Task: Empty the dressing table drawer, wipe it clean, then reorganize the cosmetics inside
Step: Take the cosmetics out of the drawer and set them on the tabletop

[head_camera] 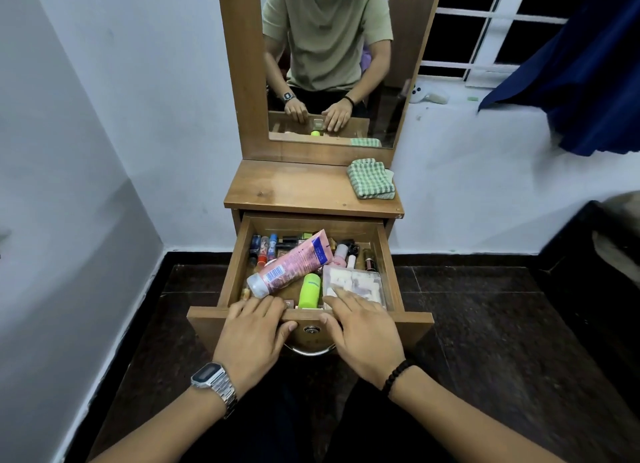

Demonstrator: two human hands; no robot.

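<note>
The wooden drawer [388, 254] of the dressing table stands pulled out and full of cosmetics. A large pink tube [294, 260] lies slanted across it, a lime-green bottle [309, 291] sits near the front, and a clear plastic box [356, 284] fills the front right corner. Several small lipsticks and bottles [270, 246] crowd the back. My left hand [254, 338] and my right hand [363, 334] both grip the drawer's front panel, fingers hooked over its top edge, thumbs on the outer face.
A folded green checked cloth [370, 178] lies on the right of the table top [294, 189]. The mirror [329, 64] rises behind it. A metal pull handle [311, 351] hangs under the drawer front. White wall at left, dark floor [485, 324] below.
</note>
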